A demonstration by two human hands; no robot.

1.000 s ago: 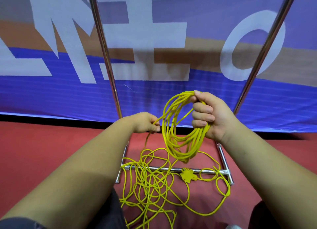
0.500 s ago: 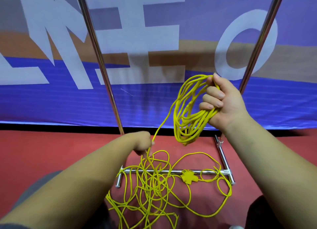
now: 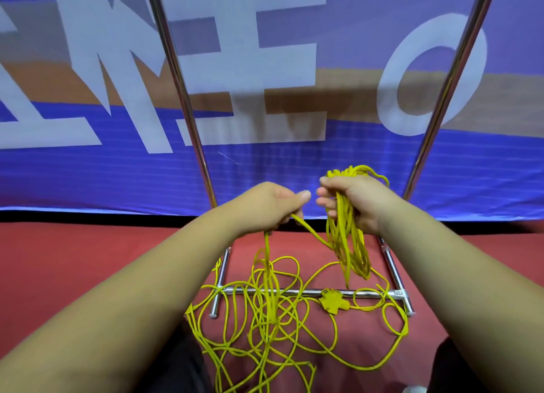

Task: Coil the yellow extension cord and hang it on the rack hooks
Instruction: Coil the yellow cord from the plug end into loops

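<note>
The yellow extension cord [image 3: 282, 328] lies mostly as a loose tangle on the red floor. My right hand [image 3: 353, 204] grips a bunch of several coiled loops that hang down from it. My left hand [image 3: 273, 207] pinches a single strand, close beside the right hand; that strand runs down to the tangle and across to the coil. The cord's yellow socket end [image 3: 334, 300] lies on the base bar of the chrome rack [image 3: 188, 104]. The rack's two upright poles rise behind my hands. No hooks are in view.
The rack's low base frame [image 3: 394, 272] sits on the red floor just beyond my knees, with cord draped over its front bar. A blue and white banner [image 3: 88, 172] stands behind the rack.
My left hand has come up from the tangle, bringing a strand next to the right hand. My right hand has dropped lower with the coil, which now hangs straighter.
</note>
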